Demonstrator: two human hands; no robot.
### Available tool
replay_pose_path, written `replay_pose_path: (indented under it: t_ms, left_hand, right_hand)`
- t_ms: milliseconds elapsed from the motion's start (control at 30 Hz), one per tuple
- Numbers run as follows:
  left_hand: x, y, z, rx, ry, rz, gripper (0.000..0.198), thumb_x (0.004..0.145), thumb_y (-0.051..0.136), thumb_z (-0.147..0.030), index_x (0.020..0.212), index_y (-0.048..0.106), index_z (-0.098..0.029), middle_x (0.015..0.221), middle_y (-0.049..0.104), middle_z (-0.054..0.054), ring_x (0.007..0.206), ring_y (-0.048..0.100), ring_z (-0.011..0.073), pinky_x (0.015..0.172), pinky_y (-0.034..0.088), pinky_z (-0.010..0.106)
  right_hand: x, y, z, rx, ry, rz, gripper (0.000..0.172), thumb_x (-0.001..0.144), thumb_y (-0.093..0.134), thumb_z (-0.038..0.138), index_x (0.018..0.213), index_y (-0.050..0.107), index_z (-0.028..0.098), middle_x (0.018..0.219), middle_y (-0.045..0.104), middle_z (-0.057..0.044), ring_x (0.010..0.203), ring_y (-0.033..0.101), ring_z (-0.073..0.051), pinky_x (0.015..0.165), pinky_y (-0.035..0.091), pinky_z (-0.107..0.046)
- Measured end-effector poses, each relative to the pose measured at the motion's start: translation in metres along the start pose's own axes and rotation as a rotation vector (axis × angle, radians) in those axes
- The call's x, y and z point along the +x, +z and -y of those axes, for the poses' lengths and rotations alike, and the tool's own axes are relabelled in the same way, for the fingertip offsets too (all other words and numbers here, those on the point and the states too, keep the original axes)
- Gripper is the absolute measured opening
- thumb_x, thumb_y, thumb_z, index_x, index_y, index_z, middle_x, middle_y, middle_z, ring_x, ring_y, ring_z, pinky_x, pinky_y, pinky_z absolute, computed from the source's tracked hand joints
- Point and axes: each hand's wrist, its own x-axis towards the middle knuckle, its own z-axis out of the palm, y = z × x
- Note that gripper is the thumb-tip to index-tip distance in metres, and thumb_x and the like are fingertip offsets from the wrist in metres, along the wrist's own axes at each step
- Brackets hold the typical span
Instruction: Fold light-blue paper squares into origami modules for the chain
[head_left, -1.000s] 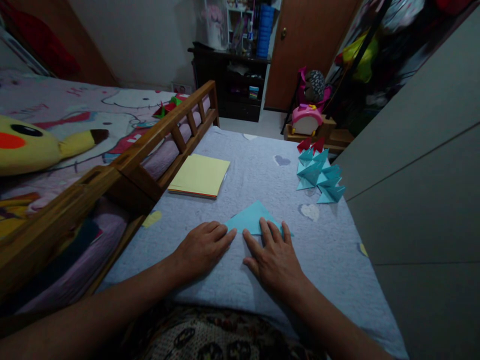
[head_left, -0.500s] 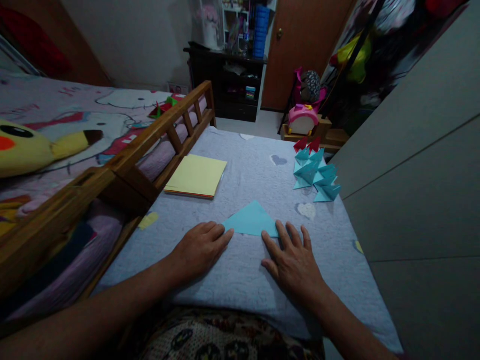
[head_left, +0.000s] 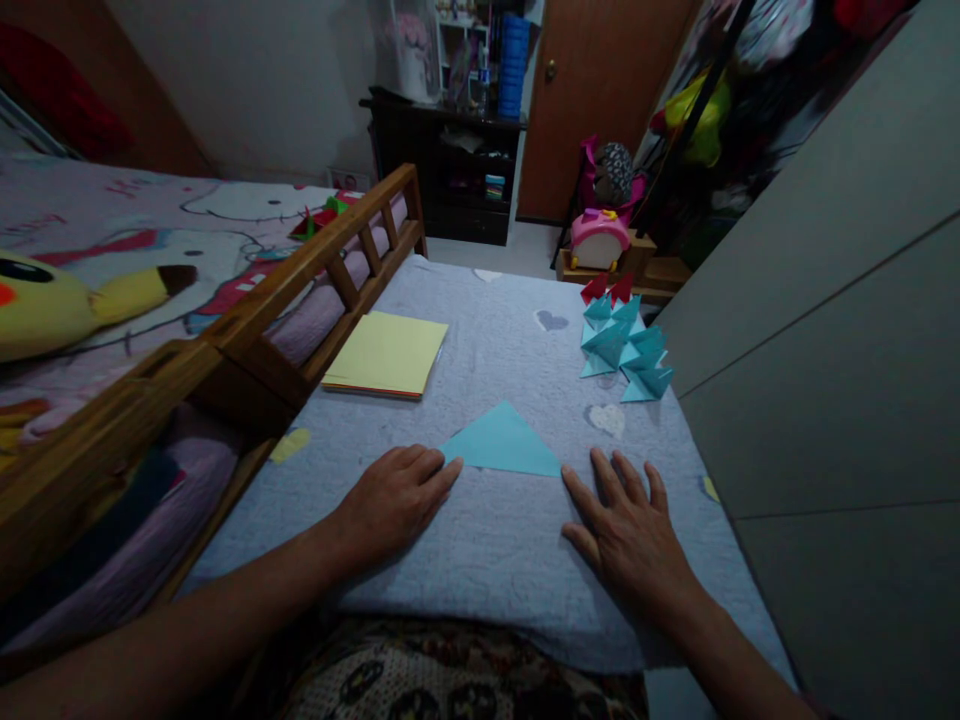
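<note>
A light-blue sheet of paper (head_left: 504,444), folded into a triangle, lies flat with its point away from me and its long edge towards me. My left hand (head_left: 394,500) is at its left corner, fingers curled together and the thumb beside them, closed on that corner and covering it. My right hand (head_left: 626,525) lies open, fingers spread on the bedsheet, with the index fingertip at the triangle's right corner. Farther back on the right stand several folded blue paper shapes (head_left: 626,345) with red folded paper (head_left: 606,288) behind them.
A stack of square paper (head_left: 386,353), yellow on top, lies left of the triangle. The surface is covered by a pale blue sheet (head_left: 495,560) with heart prints. A wooden rail (head_left: 225,335) borders the left side; a grey panel (head_left: 817,290) rises on the right.
My right hand has slid to the right along the triangle's long edge, out to the corner. My left hand stays at the left corner. The whole view has shifted slightly.
</note>
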Motion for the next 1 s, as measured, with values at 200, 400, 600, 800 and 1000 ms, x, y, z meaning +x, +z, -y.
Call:
replay_pose_path:
  t_ms: [200, 400, 600, 800, 1000]
  left_hand:
    - [-0.002, 0.002, 0.000, 0.013, -0.009, 0.009, 0.032, 0.098, 0.052, -0.015, 0.129, 0.057, -0.016, 0.102, 0.066, 0.009, 0.091, 0.058, 0.0243, 0.081, 0.048, 0.039]
    - [0.007, -0.011, -0.002, 0.047, -0.006, 0.065, 0.027, 0.096, 0.055, -0.017, 0.123, 0.060, -0.016, 0.099, 0.066, 0.008, 0.088, 0.057, 0.0255, 0.079, 0.044, 0.040]
    - [0.028, -0.013, -0.015, 0.038, 0.031, -0.027, 0.036, 0.097, 0.058, -0.027, 0.132, 0.055, -0.021, 0.119, 0.065, 0.009, 0.102, 0.056, 0.0272, 0.087, 0.042, 0.042]
    - [0.024, -0.003, -0.015, 0.030, 0.029, 0.011, 0.035, 0.096, 0.062, -0.033, 0.128, 0.057, -0.019, 0.117, 0.066, 0.008, 0.100, 0.057, 0.0264, 0.087, 0.042, 0.041]
    - [0.003, -0.010, -0.006, 0.078, -0.041, 0.005, 0.029, 0.095, 0.063, -0.026, 0.122, 0.060, -0.016, 0.112, 0.068, 0.011, 0.097, 0.060, 0.0271, 0.081, 0.045, 0.040]
  right_hand:
    - [-0.006, -0.001, -0.012, 0.015, 0.001, -0.011, 0.053, 0.090, 0.064, 0.044, 0.140, 0.057, 0.030, 0.147, 0.053, -0.016, 0.136, 0.043, -0.042, 0.110, 0.027, -0.065]
    - [0.016, -0.024, 0.008, 0.209, -0.016, -0.093, 0.038, 0.096, 0.053, 0.030, 0.132, 0.062, 0.019, 0.144, 0.056, -0.015, 0.130, 0.047, -0.032, 0.111, 0.033, -0.054]
    - [0.050, -0.030, 0.057, 0.353, -0.214, -0.035, 0.044, 0.097, 0.050, 0.022, 0.140, 0.054, 0.018, 0.132, 0.061, -0.012, 0.112, 0.054, -0.025, 0.098, 0.044, -0.040]
    - [0.059, -0.023, 0.069, 0.334, -0.179, 0.040, 0.040, 0.099, 0.048, 0.029, 0.139, 0.054, 0.023, 0.119, 0.063, -0.010, 0.103, 0.054, -0.026, 0.093, 0.045, -0.042]
    - [0.063, -0.028, 0.082, 0.263, -0.149, 0.041, 0.051, 0.092, 0.060, 0.051, 0.141, 0.052, 0.035, 0.114, 0.061, -0.012, 0.098, 0.054, -0.032, 0.083, 0.046, -0.047]
